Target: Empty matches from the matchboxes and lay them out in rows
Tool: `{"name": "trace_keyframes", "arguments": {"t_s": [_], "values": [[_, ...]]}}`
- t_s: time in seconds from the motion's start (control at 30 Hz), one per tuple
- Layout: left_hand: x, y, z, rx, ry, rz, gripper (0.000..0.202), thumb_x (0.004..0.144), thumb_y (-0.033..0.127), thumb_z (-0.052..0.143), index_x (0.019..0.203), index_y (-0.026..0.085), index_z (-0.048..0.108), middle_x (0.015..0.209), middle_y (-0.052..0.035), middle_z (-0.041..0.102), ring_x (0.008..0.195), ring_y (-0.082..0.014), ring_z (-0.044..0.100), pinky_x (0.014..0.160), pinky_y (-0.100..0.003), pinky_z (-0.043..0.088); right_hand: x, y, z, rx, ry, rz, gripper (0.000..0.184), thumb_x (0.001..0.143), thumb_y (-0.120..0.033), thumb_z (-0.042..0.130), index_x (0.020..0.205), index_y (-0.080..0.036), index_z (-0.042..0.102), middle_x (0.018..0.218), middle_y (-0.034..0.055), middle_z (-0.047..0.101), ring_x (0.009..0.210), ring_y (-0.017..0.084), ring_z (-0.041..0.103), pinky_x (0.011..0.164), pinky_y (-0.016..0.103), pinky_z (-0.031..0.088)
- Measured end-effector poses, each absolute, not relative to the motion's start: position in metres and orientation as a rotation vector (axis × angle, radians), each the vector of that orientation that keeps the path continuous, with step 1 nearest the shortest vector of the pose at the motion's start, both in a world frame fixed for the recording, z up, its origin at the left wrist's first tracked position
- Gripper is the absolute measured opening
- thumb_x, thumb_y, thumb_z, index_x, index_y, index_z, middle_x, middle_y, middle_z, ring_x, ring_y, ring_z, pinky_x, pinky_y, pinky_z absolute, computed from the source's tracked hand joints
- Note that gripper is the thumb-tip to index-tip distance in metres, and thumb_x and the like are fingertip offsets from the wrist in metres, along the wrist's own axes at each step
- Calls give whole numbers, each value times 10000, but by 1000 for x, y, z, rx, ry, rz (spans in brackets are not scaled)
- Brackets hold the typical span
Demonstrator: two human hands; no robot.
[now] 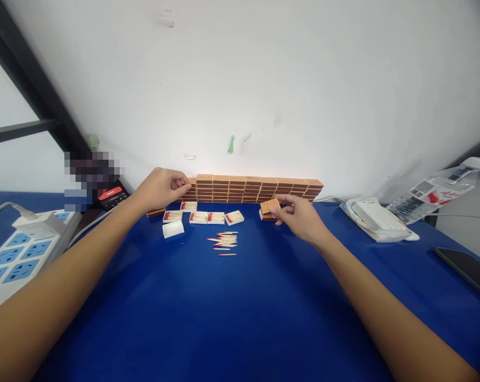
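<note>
Matchboxes on a blue table (224,318), seen from the wearer's head. A long stack (259,190) of brown-sided, orange-topped boxes stands on the table along the white wall (240,79), several layers high. The left hand (170,185) is at the left end of the stack, thumb and fingers curled toward each other, the fingertips at an end box; whether they are closed on it cannot be told. The right hand (299,215), in front of the right part of the stack, has thumb and fingers clamped on an orange box (270,206), held tilted just above a lower box (267,216).

Between the hands, five trays (216,218) of red-headed matches lie before the stack: one close to it, four in a rough row, the rightmost slightly turned. A white tray (173,229) lies in front of the leftmost. Nearer the wearer is a heap of loose matches (224,240), with a single match (227,254) just apart.

Left margin: a power strip (20,254) with a plug (23,214) in it. Right margin: white packs (377,217), a clear wrapper (431,193) and a phone (466,269).
</note>
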State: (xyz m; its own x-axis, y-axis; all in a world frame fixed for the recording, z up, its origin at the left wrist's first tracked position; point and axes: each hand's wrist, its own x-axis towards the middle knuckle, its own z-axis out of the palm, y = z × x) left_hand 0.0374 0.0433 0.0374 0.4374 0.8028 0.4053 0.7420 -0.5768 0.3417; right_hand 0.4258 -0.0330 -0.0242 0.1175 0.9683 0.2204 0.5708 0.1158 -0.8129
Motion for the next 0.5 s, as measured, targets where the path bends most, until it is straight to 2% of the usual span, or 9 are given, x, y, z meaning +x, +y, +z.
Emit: {"name": "trace_keyframes", "arguments": {"t_s": [0.1, 0.23, 0.33, 0.4, 0.5], "values": [[33, 46, 36, 2547, 1413, 835, 324, 874, 484, 656, 886, 203, 815, 755, -49, 769, 676, -197, 674, 682, -326, 528, 425, -34, -24, -1596, -1567, 623, 438, 885, -296, 838, 1271, -135, 711, 653, 7, 765, 564, 228, 766, 581, 307, 588], [30, 49, 36, 2524, 1428, 851, 333, 881, 493, 655, 891, 199, 810, 734, -42, 761, 665, -197, 679, 674, -322, 519, 426, -34, -26, -1661, -1628, 528, 331, 932, -330, 802, 1191, -136, 730, 573, -24, 686, 400, 177, 655, 447, 272, 502], [28, 49, 37, 2530, 1430, 843, 335, 889, 496, 648, 903, 202, 809, 727, -38, 760, 671, -198, 684, 678, -321, 517, 427, -34, -28, -1683, -1692, 448, 300, 944, -379, 782, 1141, -156, 740, 579, -18, 665, 360, 173, 606, 381, 278, 454], [28, 49, 37, 2531, 1439, 841, 335, 885, 502, 650, 905, 209, 809, 728, -36, 763, 672, -199, 683, 677, -322, 516, 428, -35, -29, -1702, -1745, 416, 290, 965, -431, 746, 1100, -174, 741, 589, -4, 670, 360, 180, 592, 376, 293, 445], [28, 50, 37, 2529, 1441, 850, 330, 879, 504, 655, 899, 214, 812, 725, -35, 764, 667, -203, 682, 672, -325, 515, 429, -35, -29, -1745, -1869, 339, 294, 1000, -485, 677, 911, -209, 729, 585, 21, 677, 427, 202, 620, 446, 310, 464]]}}
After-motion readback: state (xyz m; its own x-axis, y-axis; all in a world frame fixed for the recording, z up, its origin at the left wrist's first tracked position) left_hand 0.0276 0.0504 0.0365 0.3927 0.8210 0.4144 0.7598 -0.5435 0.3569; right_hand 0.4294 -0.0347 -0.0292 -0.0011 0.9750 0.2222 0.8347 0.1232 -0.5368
